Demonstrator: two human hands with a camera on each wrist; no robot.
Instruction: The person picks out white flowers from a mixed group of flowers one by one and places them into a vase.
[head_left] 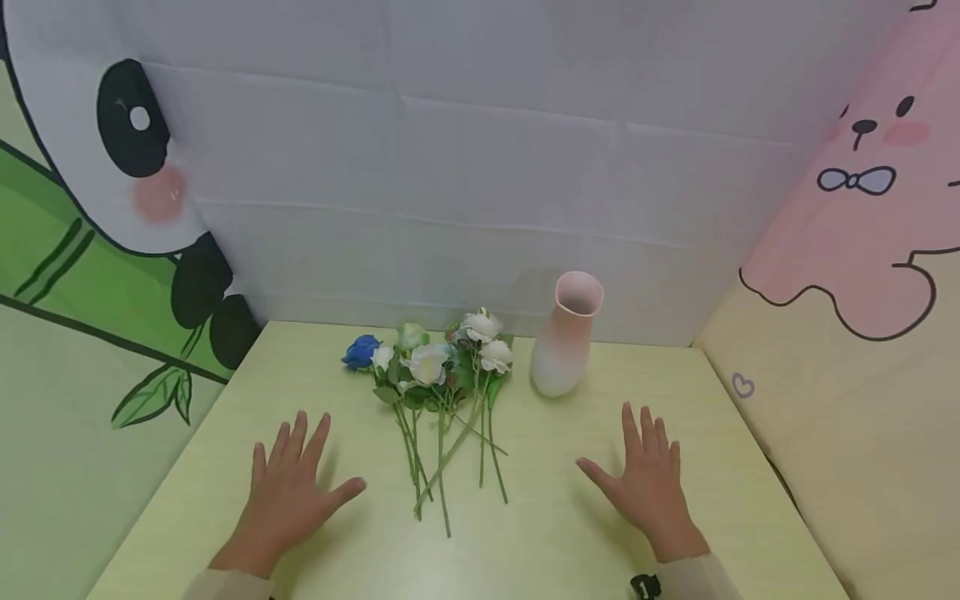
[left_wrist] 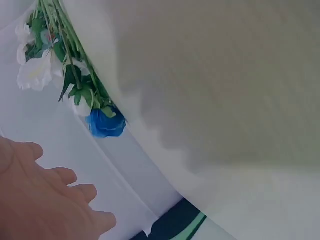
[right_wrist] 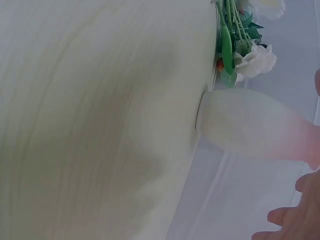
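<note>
Several artificial flowers lie in a loose bunch on the table, stems toward the front. Among them are a blue rose point(head_left: 361, 352), a large white flower point(head_left: 429, 364), a pale green bloom point(head_left: 412, 336) and white blooms point(head_left: 496, 356) on the right. To their right a vase point(head_left: 561, 358) stands upright, pink at the neck and white below. My left hand point(head_left: 288, 496) is spread over the table left of the stems, holding nothing. Fingers apart, my right hand point(head_left: 647, 483) hovers in front of the vase, also holding nothing.
The pale yellow table point(head_left: 525, 550) backs onto a creased white sheet point(head_left: 480, 167). A panda picture point(head_left: 135, 125) covers the left side and a pink bear picture point(head_left: 862, 208) the right. A black band point(head_left: 645, 586) shows at the right wrist.
</note>
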